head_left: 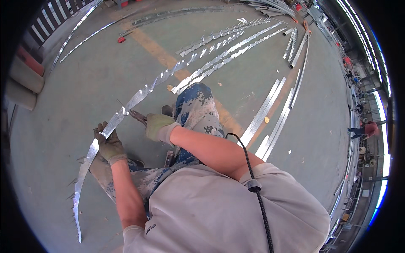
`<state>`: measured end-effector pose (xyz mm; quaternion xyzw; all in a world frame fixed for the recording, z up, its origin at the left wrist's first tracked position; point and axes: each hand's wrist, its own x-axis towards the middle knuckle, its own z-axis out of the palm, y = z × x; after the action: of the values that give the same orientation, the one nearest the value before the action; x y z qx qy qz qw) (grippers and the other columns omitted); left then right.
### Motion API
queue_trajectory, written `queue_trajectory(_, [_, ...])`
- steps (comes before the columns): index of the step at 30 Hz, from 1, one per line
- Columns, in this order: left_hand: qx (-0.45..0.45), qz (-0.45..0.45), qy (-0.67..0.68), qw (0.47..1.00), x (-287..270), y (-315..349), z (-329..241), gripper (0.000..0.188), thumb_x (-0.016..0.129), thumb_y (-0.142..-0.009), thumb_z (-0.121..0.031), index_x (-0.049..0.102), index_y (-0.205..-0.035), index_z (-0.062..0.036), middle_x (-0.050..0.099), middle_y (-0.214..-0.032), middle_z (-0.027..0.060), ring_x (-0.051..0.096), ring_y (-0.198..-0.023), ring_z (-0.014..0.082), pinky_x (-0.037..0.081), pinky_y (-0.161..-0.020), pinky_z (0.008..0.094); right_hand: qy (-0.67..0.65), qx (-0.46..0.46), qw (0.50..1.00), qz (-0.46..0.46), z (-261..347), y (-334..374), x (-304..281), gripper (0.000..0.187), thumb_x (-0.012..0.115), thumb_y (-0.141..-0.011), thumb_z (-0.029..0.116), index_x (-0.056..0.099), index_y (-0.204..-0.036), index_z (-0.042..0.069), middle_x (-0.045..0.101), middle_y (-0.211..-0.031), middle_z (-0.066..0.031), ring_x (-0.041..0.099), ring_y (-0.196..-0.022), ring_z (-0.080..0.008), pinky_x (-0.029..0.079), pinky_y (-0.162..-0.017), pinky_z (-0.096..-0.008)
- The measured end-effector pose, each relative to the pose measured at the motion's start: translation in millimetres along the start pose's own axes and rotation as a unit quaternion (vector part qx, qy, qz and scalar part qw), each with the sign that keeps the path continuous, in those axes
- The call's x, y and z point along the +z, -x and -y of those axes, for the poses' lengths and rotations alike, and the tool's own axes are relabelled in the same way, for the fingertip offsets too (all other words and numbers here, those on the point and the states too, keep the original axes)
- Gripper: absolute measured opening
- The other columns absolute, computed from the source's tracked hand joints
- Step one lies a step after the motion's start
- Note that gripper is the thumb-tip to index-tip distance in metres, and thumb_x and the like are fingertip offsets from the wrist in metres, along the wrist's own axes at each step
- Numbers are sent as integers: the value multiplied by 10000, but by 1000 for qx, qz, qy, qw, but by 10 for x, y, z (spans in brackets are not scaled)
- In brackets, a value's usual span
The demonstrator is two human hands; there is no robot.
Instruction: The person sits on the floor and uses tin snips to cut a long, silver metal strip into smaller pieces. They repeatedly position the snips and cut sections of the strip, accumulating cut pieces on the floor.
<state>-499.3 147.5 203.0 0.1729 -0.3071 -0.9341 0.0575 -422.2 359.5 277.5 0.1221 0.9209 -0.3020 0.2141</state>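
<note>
A long, shiny metal strip (87,158) with tabs bent up along its edges runs from the lower left toward the upper middle. My left hand (111,148), in a dirty work glove, is closed around the strip near its middle. In my gloved right hand (159,127) is a pair of dark pliers (138,117). Their jaws point at the strip's edge, close to a raised tab; whether they touch it I cannot tell. My bent knees, in camouflage trousers, are beside the strip.
Several similar notched strips (230,57) lie ahead on the green floor. Flat metal lengths (263,111) rest to the right. Thick rolls (25,78) stand at the left, near a railing (52,19). A person (366,130) is at the far right.
</note>
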Motion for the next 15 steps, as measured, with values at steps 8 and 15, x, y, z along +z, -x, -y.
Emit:
queue_trajectory(8, [12, 133, -12, 991, 317, -125, 518, 322, 499, -1095, -171, 530, -1399, -73, 618, -1336, 125, 595, -1299, 304, 492, -1175, 506, 47, 6, 999, -1, -116, 109, -803, 500, 582, -939, 326, 637, -1292, -23, 688, -1253, -290, 669, -1186, -421, 508, -1044, -470])
queue_trajectory(15, [-93, 19, 53, 994, 858, 276, 707, 300, 555, -1094, -217, 554, -1375, -112, 641, -1333, 98, 651, -1219, 298, 588, -1048, 555, 39, 83, 996, -22, -681, -236, -771, 696, 696, -878, 524, 635, -1309, -18, 671, -1318, -270, 629, -1265, -419, 482, -1083, -457])
